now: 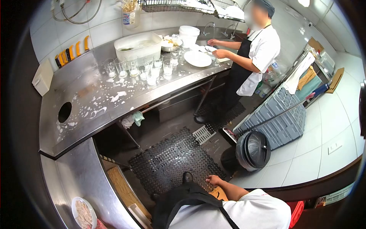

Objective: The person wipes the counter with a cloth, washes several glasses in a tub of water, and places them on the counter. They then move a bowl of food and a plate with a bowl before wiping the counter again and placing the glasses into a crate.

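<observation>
At the bottom left is a white bowl [84, 216] of pale, shredded-looking food, over the steel counter. My left hand [100, 224] shows only as a small reddish part at the bowl's lower rim, closed on it; the rest is out of frame. My right hand [214, 180] hangs low in front of my body above the black mat, its fingers curled and no object showing in them. Close below that forearm is an orange-tan item [219, 194]. A black apron [179, 204] covers my front.
A co-worker [248, 57] stands at the sink counter [85, 103], hands near a white plate [197, 58]. Several soapy glasses [151, 78] stand by a water-filled tub [138, 45]. Knives [71, 52] hang on the wall. Right are a black bin [253, 150] and grey racks [272, 114]; a perforated mat [175, 160] covers the floor.
</observation>
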Motion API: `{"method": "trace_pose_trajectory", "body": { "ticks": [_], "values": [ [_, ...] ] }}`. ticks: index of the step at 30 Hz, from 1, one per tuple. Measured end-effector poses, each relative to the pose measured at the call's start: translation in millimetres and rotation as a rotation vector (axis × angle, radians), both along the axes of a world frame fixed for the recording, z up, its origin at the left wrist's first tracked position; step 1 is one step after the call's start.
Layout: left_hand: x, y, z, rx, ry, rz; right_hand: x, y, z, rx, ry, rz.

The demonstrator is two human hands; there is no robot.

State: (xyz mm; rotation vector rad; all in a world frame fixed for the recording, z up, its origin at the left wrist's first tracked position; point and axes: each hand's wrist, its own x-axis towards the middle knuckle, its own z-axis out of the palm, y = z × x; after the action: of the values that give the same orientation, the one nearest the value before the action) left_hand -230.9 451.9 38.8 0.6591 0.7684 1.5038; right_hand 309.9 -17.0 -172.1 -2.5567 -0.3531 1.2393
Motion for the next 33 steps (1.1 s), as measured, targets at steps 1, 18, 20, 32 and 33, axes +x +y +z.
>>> {"method": "trace_pose_trajectory", "body": {
  "ticks": [1,18,20,32,33],
  "values": [
    [-2.2,1.5,-7.1,0.142,0.099,0.010,0.6,-0.1,-1.1,-0.006,-0.007,0.022],
    [42.6,-41.7,19.8,0.016,-0.054,0.257,22.8,-5.6,13.3,0.000,0.011,0.060],
    [35.0,-49.9,18.7,-0.065,0.071,0.273,25.1,-3.2,17.0,-0.004,-0.018,0.114],
    [89.3,-31.6,-33.1,-0.162,-0.129,-0.231,0.2,4.9,35.3,0.065,-0.095,0.034],
    [103.7,-32.0,-28.2,-0.189,-0.083,-0.281,-6.5,-1.0,39.9,0.057,-0.110,0.012]
  ]
}}
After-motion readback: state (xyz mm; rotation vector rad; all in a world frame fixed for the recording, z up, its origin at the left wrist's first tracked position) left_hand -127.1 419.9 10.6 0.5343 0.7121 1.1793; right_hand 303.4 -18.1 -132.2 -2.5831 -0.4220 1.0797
